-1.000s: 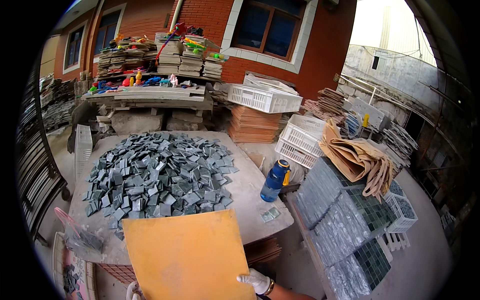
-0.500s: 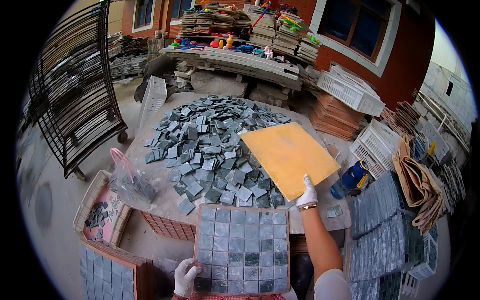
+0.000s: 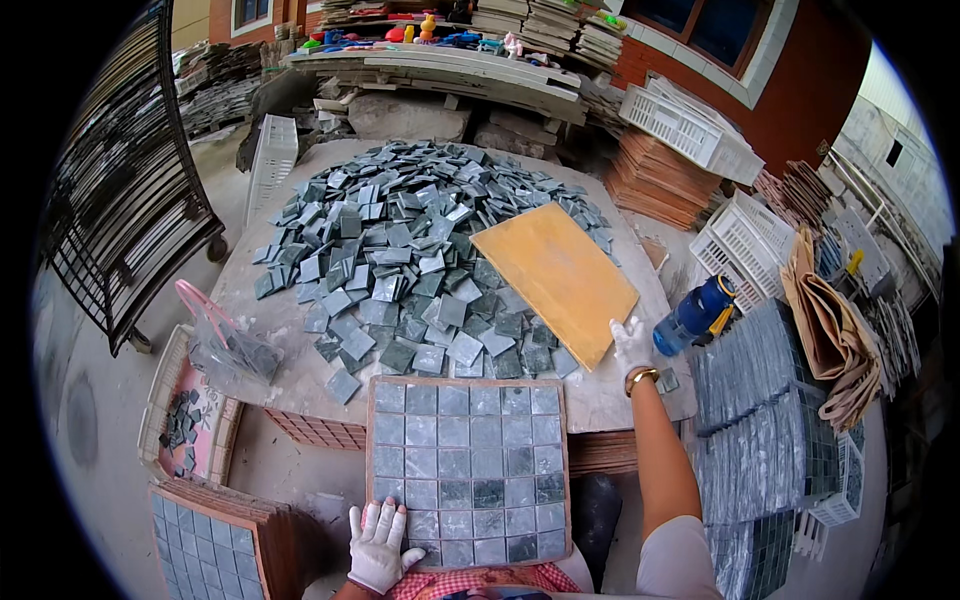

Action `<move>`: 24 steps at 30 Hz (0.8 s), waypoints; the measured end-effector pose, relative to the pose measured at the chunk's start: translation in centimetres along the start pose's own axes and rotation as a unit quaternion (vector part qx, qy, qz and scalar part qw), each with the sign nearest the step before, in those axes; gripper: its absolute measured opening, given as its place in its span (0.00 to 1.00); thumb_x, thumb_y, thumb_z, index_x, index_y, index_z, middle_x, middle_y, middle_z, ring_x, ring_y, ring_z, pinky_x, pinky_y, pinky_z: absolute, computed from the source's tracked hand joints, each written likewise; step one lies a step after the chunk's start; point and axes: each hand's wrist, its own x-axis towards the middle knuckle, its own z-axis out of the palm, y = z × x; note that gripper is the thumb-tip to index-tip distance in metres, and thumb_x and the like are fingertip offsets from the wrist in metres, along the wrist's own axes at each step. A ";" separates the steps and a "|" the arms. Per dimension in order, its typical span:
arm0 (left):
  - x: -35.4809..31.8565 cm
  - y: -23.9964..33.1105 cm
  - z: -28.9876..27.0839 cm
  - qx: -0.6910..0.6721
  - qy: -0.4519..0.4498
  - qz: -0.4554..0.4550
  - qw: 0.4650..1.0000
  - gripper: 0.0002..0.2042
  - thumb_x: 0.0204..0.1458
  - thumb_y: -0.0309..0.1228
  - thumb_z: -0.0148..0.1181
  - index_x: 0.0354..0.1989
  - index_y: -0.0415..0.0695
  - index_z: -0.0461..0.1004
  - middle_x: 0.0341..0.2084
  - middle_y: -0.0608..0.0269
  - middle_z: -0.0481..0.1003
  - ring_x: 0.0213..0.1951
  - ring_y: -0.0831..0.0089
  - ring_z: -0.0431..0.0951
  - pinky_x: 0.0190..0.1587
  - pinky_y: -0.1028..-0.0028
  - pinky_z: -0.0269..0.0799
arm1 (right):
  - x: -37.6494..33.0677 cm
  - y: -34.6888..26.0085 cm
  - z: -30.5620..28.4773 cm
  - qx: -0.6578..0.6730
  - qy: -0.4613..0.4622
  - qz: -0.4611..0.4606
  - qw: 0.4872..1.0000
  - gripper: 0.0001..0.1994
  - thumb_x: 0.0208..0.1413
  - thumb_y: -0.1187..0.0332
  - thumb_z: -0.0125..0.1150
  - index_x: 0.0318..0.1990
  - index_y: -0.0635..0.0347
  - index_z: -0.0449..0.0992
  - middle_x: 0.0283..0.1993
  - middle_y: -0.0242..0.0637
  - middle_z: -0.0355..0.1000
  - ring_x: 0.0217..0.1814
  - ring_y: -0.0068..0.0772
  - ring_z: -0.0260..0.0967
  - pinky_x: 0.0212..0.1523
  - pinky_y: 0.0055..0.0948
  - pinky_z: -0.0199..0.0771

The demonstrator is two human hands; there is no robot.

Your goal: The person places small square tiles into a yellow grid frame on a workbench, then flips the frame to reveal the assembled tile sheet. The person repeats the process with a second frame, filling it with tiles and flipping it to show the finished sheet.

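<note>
- Clearly, both hands wear white gloves, and neither one grips anything.
- The left hand rests on the lower left corner of the tiled panel, its back turned up, the fingers spread flat and pointing away from the person, the thumb angled out to the right near the panel's bottom edge.
- Little of the left forearm shows; the wrist comes in low, at the bottom edge of the view.
- The right arm reaches forward: the sleeve ends near the elbow, and the bare forearm runs up and slightly leftward to a gold-coloured band at the wrist.
- The right hand is open, fingers loosely parted, just beside the lower right edge of the yellow board; whether a fingertip touches it, I cannot tell.
- That board lies askew over the right side of the heap of loose tiles on the table.
- The tiled panel sits at the table's near edge, in front of the person, its grey-green squares set in even rows, with a red-checked cloth showing below it.
- A blue bottle stands just to the right of the right hand.
</note>
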 end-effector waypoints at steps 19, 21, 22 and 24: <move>4.7 1.1 -1.7 -0.016 -0.005 -0.042 0.999 0.43 0.50 0.62 0.44 0.64 0.36 0.53 0.64 0.44 0.54 0.66 0.45 0.50 0.64 0.42 0.35 | -20.2 0.4 2.1 -0.348 -0.223 -0.357 0.838 0.43 0.51 0.38 0.50 0.65 0.64 0.53 0.70 0.50 0.46 0.73 0.49 0.38 0.70 0.49 0.32; 6.9 0.9 -0.9 0.016 -0.009 0.005 1.000 0.43 0.49 0.60 0.47 0.64 0.37 0.53 0.64 0.46 0.54 0.66 0.49 0.52 0.64 0.43 0.36 | -21.8 1.2 1.0 -0.363 -0.239 -0.355 0.828 0.44 0.50 0.37 0.50 0.64 0.66 0.54 0.69 0.50 0.47 0.73 0.49 0.39 0.70 0.49 0.32; 7.8 0.9 -1.0 0.037 -0.017 0.010 0.999 0.43 0.49 0.60 0.48 0.64 0.37 0.53 0.65 0.47 0.54 0.66 0.50 0.52 0.64 0.43 0.36 | -22.4 1.7 1.0 -0.373 -0.241 -0.353 0.824 0.45 0.50 0.37 0.50 0.64 0.67 0.54 0.69 0.49 0.47 0.72 0.49 0.40 0.70 0.50 0.32; 9.8 1.2 -1.3 0.057 -0.012 0.020 0.998 0.42 0.48 0.59 0.48 0.64 0.38 0.55 0.64 0.50 0.55 0.66 0.53 0.53 0.64 0.43 0.38 | -22.5 1.2 1.5 -0.367 -0.224 -0.335 0.838 0.42 0.50 0.38 0.50 0.64 0.64 0.57 0.68 0.49 0.49 0.72 0.48 0.42 0.70 0.50 0.33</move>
